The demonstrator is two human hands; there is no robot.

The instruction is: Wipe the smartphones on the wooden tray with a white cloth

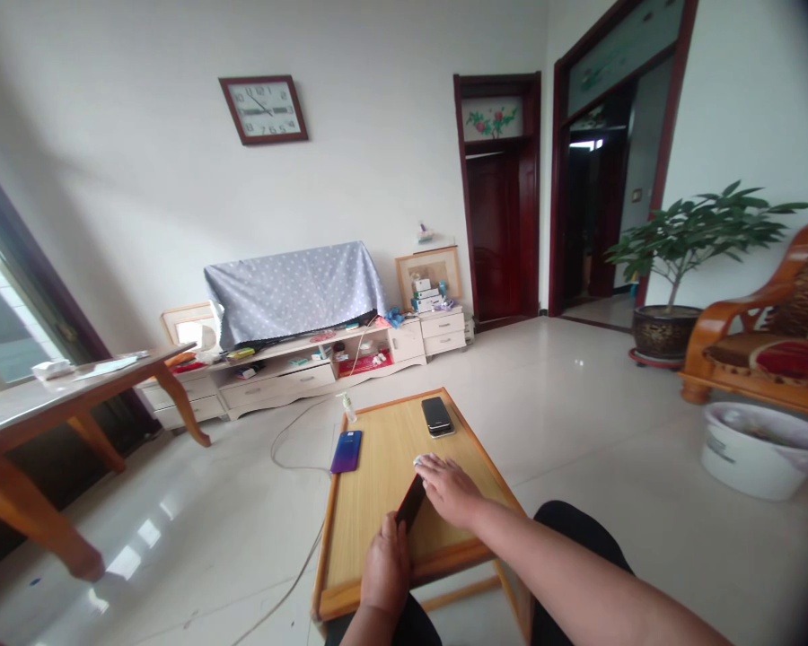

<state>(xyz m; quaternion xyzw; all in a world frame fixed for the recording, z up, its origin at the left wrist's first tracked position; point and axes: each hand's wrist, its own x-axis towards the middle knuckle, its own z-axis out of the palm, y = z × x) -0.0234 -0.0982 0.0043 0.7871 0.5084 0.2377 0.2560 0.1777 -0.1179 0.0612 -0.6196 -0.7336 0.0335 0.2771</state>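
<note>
My left hand (385, 567) is closed round the near end of a dark, flat phone (412, 502), which is tilted on edge above the small wooden table (370, 529). At the phone's far end is my right hand (450, 489), its fingers bent over a bit of white tissue (418, 460). Most of the tissue is hidden beneath the fingers. A blue-purple phone (346, 451) lies at the table's left edge. Farther back on the right, a black phone (435, 414) rests on top of another device. A clear pump bottle (348, 407) stands at the far left corner.
A cable (289, 440) runs along the floor left of the table. To the right are a white bucket (747, 462), a potted plant (666, 332) and a wooden armchair (720, 323). A larger table (101, 386) stands at left, before a low cabinet (296, 381).
</note>
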